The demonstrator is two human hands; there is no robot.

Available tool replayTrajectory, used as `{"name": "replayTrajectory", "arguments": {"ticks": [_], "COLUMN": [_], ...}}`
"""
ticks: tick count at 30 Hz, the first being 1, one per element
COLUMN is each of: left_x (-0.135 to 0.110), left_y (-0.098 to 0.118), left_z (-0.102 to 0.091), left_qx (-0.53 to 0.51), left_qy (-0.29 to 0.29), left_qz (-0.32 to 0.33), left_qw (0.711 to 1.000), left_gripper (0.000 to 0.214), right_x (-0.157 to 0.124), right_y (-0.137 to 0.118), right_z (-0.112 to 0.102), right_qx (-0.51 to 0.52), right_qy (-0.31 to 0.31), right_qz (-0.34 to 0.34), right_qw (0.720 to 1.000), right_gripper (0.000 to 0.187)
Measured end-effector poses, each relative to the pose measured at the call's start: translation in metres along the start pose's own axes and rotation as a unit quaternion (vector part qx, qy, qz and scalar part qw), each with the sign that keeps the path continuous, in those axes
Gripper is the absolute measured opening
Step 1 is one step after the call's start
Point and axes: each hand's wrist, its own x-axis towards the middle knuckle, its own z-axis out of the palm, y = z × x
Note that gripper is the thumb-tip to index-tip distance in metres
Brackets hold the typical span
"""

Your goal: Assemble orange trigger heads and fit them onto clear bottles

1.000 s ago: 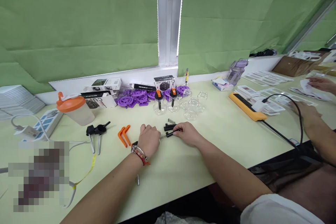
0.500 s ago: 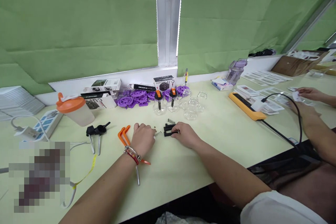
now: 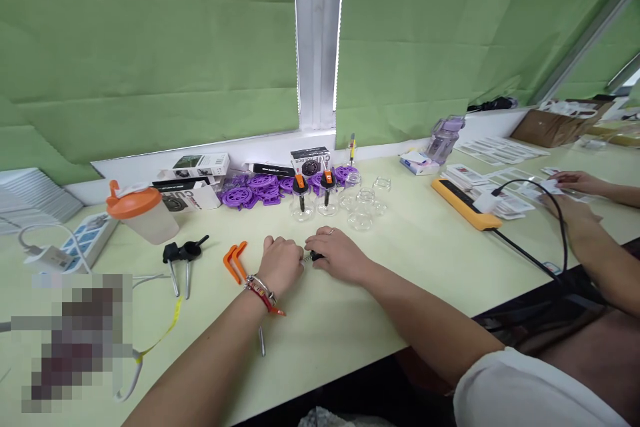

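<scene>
My left hand (image 3: pixel 281 263) is closed, its fingertips pinching one end of a small metal coil spring (image 3: pixel 307 259). Just to the right, my right hand (image 3: pixel 341 255) curls over a small black plastic piece (image 3: pixel 317 255) and grips it. The spring lies between the two hands, its free end close to the black piece; whether it enters the piece I cannot tell. Two orange levers (image 3: pixel 235 261) rest left of my left hand. A metal rod (image 3: pixel 262 340) and an orange tip (image 3: pixel 277 311) show beside my left wrist, partly covered by it.
Black clamp parts with metal rods (image 3: pixel 186 252) lie left. Behind stand clear glass bottles (image 3: pixel 361 217), two with orange-and-black tops, purple plastic discs (image 3: pixel 260 188) and boxes (image 3: pixel 187 193). An orange-lidded cup (image 3: pixel 145 213) stands left, a yellow power strip (image 3: pixel 465 205) right. Another person's hands (image 3: pixel 575 207) handle papers.
My hands have come closer together, my left moving right with the spring toward the black piece. My right hand now covers the area where two black pieces and another spring showed.
</scene>
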Motion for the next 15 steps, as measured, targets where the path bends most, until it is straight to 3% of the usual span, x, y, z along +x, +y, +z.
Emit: {"name": "replayTrajectory", "arguments": {"ticks": [6,10,15], "left_x": [0.009,0.007,-0.012], "left_y": [0.000,-0.002,-0.003], "left_z": [0.004,0.002,-0.007], "left_qx": [-0.006,-0.002,-0.030], "left_qy": [0.006,0.059,0.100], "left_qz": [-0.023,-0.048,-0.041], "left_qw": [1.000,0.997,0.994], "left_gripper": [0.020,0.022,0.024], "right_x": [0.021,0.032,0.037], "right_y": [0.001,0.019,0.054], "right_z": [-0.003,-0.010,0.000], "right_qx": [-0.058,0.075,0.252], "right_qy": [-0.059,-0.024,0.040], "right_qz": [0.021,0.086,0.167], "right_qw": [0.996,0.993,0.952], "right_gripper": [0.018,0.024,0.030]}}
